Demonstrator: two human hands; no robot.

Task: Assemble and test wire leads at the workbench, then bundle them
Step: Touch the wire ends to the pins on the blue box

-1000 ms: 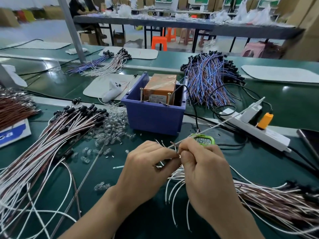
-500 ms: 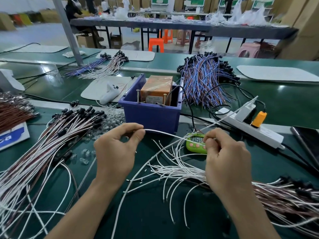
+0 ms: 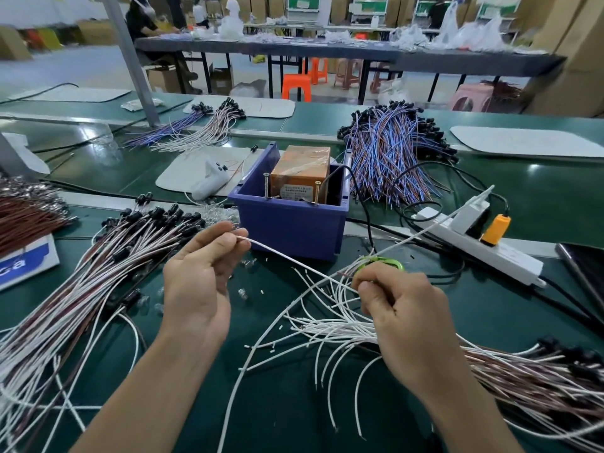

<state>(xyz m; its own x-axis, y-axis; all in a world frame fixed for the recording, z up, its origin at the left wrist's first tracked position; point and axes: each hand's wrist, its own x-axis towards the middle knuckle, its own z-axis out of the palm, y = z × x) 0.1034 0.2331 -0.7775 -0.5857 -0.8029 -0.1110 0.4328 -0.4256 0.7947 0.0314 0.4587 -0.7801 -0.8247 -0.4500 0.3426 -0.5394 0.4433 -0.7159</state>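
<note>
One white wire is stretched between both hands in the middle of the frame. Its left end is pinched between the thumb and forefinger of the left hand, which is held up just in front of the blue bin. The other part is gripped by the curled fingers of the right hand, lower and to the right, over a loose fan of white leads lying on the green bench. A small green device is half hidden behind the right hand. A large pile of leads with black ends is seen at the left, and a white power strip at the right.
</note>
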